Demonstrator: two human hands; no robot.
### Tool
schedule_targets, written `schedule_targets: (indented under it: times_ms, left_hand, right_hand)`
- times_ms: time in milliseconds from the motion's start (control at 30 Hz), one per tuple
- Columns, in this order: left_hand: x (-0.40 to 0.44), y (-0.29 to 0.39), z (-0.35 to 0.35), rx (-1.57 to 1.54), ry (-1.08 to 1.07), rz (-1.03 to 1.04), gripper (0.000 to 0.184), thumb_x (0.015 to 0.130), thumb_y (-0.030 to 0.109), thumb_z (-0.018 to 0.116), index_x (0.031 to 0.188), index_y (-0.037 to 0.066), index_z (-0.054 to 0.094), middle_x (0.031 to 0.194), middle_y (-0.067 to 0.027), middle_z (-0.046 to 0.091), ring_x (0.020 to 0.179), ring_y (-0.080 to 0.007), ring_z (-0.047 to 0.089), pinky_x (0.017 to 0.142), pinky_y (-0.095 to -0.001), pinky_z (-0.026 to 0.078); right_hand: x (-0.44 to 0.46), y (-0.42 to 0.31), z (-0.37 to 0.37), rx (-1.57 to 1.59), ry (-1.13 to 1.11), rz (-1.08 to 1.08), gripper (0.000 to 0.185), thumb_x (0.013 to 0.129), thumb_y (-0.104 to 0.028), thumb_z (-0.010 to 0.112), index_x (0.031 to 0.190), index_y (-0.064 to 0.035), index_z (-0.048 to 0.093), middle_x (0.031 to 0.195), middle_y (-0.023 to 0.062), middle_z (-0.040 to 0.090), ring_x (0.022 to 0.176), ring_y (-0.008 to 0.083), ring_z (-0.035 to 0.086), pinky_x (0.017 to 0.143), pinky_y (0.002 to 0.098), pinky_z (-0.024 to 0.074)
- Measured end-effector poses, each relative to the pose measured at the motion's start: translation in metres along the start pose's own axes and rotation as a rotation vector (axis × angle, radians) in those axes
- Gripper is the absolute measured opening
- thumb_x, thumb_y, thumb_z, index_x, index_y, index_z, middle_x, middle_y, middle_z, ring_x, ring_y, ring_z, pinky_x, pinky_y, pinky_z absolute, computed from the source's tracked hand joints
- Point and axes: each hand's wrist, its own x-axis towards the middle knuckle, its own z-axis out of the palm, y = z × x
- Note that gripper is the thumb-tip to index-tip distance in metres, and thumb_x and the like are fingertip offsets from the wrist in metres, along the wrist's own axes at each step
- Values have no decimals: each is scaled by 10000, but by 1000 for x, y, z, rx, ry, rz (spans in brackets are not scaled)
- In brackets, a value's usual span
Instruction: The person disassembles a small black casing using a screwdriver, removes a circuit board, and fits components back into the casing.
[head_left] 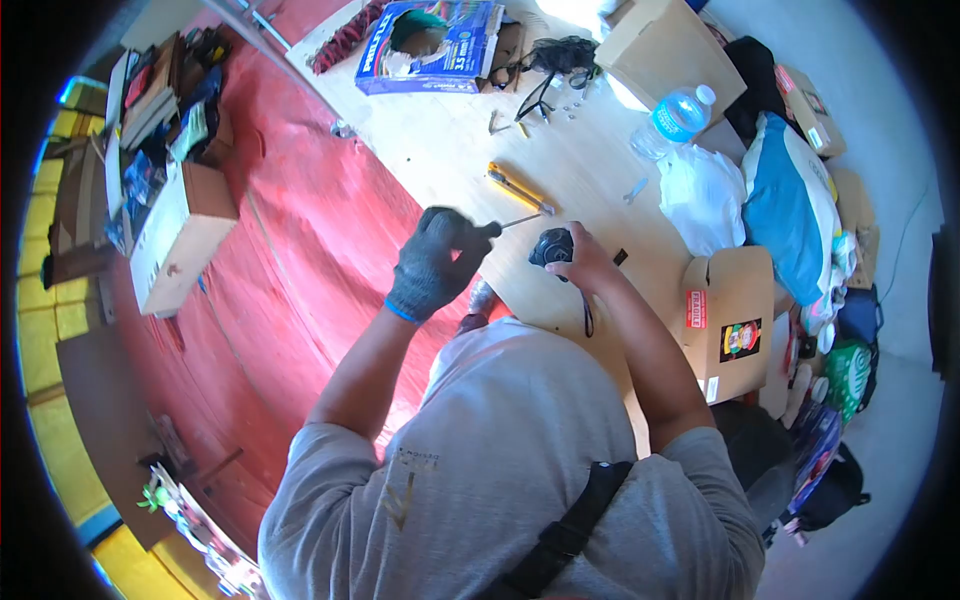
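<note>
1. The left hand [435, 262], in a dark grey knitted glove with a blue cuff edge, is closed around a slim tool with a dark handle and a thin metal shaft [521, 220]. The shaft points toward the right hand's side, its tip near the end of a yellow utility knife [515, 187].
2. The bare right hand [592, 258] grasps a rounded, glossy black object [552, 247] above the near part of a pale wooden bench [430, 140]; its exact kind cannot be told. The tool's tip and this object look apart.
3. A small black flat piece [621, 257] lies just beside the right wrist, and a thin dark strap [588, 315] lies nearer the person's body.
4. Farther back on the bench are a small silvery wrench-shaped piece [635, 190], a clear plastic water bottle with a blue label [675, 122] and a white plastic bag [703, 200].
5. A blue printed cardboard box with a round opening [430, 50] sits at the far end.
6. A brown cardboard box with a red "FRAGILE" label [735, 320] stands right of the right forearm.
</note>
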Motion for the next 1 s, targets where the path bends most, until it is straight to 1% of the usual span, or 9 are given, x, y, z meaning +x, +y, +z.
schedule_targets:
  times_ms: [33,100,200,300,433,533,633,933,1000]
  left_hand:
    - [-20,-3,-5,-34,-77,-168,209,844,109,758,1049,128,723,936,-80,608,945,-320,628,807,-431,568]
    - [-53,-3,-8,192,-250,-230,263,920,176,654,1173,129,710,1015,-93,670,994,-335,653,881,-446,561]
    - [-114,-29,11,37,-376,-410,352,970,216,549,1292,137,667,1196,-107,702,1120,-349,651,960,-456,540]
    - [-133,-12,15,-115,-377,-660,362,980,205,532,1319,138,641,1322,-141,665,1209,-353,624,1002,-468,517]
    - [-130,13,3,-148,-365,-658,310,985,216,538,1264,151,655,1289,-154,659,1099,-385,668,923,-488,553]
    - [-135,23,1,-115,-266,-492,288,978,210,546,1240,160,654,1240,-155,656,1000,-398,687,850,-509,569]
    - [-132,37,-8,-49,-272,-484,301,978,172,570,1256,109,668,1106,-161,730,1026,-371,695,875,-471,570]
    - [-138,40,-2,29,-267,-390,276,972,186,579,1235,146,654,1201,-137,681,1006,-358,699,832,-485,582]
    - [-136,43,-4,32,-277,-365,276,972,184,575,1236,146,650,1180,-138,675,989,-361,699,817,-488,582]
  right_hand:
    - [0,-1,-1,25,-23,3,914,715,-291,891,1431,6,407,1290,269,605,1217,404,605,1063,449,472]
    - [-2,-10,-3,35,-32,2,900,731,-241,891,1442,11,401,1313,282,604,1230,403,608,1061,446,481]
    - [-5,-7,1,56,-16,-37,873,737,-200,895,1432,10,409,1301,273,618,1206,383,627,1042,431,495]
    - [-7,-15,1,36,8,-36,857,737,-205,900,1414,8,422,1268,247,637,1166,350,647,1020,416,505]
    - [-7,-16,4,52,17,11,854,731,-229,911,1401,6,435,1237,220,654,1132,319,658,1002,408,515]
    - [-5,-9,6,10,23,9,865,729,-242,915,1404,8,435,1244,222,655,1143,323,658,1008,402,513]
    - [-5,-5,10,24,24,-2,879,728,-249,918,1408,17,428,1256,229,651,1151,322,659,1012,399,513]
    - [-14,-17,10,-30,63,5,850,757,-255,897,1400,36,424,1253,245,652,1148,331,664,1006,411,519]
    - [-12,-14,11,-76,71,10,889,745,-295,907,1411,27,414,1242,231,654,1134,320,667,989,402,526]
